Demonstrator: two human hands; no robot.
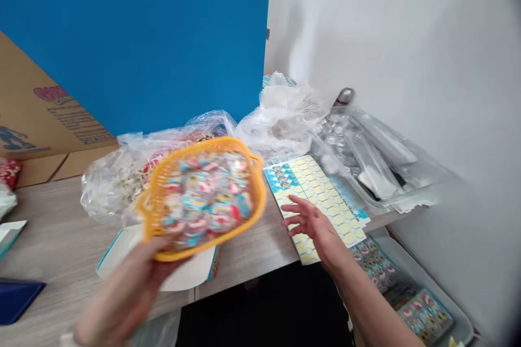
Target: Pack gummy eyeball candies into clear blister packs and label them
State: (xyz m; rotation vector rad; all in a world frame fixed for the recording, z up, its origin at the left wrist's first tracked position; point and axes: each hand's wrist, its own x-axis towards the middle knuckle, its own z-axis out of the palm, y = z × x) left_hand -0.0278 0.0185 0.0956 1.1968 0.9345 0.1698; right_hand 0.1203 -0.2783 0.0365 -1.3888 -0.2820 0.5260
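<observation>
A yellow plastic basket (pixel 257 211), filled with small wrapped pieces (pixel 207 195) in red, blue and white, hangs tilted above the table. My left hand (pixel 140 274) grips its near left rim; both are blurred by motion. To the right, my right hand (pixel 305 222) holds nothing, with its fingers apart over the edge of a yellow and blue printed sheet (pixel 325 190). I cannot tell whether the fingertips touch the sheet. Under the basket lies a white open carton (pixel 191 276) with a coloured side, partly hidden.
Clear plastic bags (pixel 109 184) with small pieces lie behind the basket. Crumpled plastic (pixel 280 119) and a clear tray (pixel 366 157) with tools stand at the back right. A cardboard box (pixel 44 103) is at left, a bin (pixel 459 320) of packs below right.
</observation>
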